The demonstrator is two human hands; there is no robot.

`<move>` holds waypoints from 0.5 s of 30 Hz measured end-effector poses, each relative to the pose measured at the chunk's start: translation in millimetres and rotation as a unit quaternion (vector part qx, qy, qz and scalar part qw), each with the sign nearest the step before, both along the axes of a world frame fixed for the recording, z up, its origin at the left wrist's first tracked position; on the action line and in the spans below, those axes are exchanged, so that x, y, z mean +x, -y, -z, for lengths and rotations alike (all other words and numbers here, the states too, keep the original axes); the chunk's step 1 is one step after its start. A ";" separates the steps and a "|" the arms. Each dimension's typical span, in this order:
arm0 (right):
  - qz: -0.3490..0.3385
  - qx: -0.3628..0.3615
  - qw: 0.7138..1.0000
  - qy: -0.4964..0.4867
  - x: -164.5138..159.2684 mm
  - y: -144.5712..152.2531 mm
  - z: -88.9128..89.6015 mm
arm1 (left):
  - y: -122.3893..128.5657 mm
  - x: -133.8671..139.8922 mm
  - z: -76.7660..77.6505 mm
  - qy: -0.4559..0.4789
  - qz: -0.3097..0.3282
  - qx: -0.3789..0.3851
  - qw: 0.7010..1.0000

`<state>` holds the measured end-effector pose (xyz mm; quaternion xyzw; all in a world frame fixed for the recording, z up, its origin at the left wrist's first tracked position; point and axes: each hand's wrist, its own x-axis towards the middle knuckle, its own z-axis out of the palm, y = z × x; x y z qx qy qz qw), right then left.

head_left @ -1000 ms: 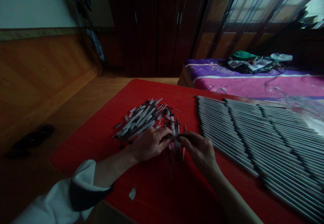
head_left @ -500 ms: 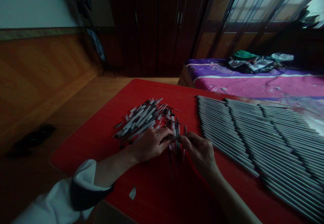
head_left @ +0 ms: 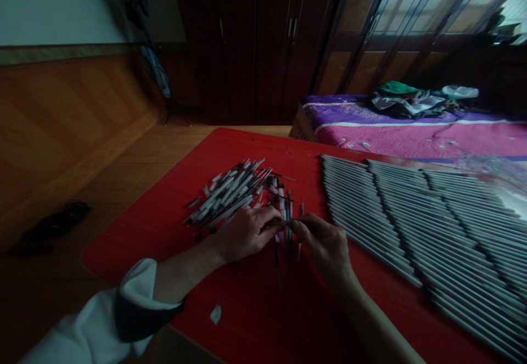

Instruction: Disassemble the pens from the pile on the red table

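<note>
Nothing clearly moves between the earlier frame and now, both hands keeping their place; the red tabletop (head_left: 263, 314) carries rows of pale rods (head_left: 436, 232) with dark ends along its right side; a heap of short sticks (head_left: 233, 191) lies toward the far left corner; the left hand (head_left: 247, 229) and right hand (head_left: 325, 240) meet beside it, fingers closed; loose sticks (head_left: 290, 240) lie below; a pale scrap (head_left: 216, 314) sits by the near left edge; both hands pinch a thin piece (head_left: 287, 222) above the tabletop, too small to identify.
</note>
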<state>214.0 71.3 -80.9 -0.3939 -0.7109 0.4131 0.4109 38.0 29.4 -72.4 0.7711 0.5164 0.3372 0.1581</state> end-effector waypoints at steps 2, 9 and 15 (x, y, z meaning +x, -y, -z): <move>-0.001 -0.017 1.000 -0.019 0.1 -0.1 0.2 | -0.2 -0.1 -0.4 0.018 -0.001 0.002 1.000; 0.012 0.004 1.000 0.005 -0.5 0.0 -2.1 | -0.1 0.4 -1.1 0.003 -0.004 -0.012 1.000; 0.000 -0.015 1.000 -0.027 -0.4 0.4 -3.4 | -0.2 1.0 -0.8 0.003 0.000 0.001 1.000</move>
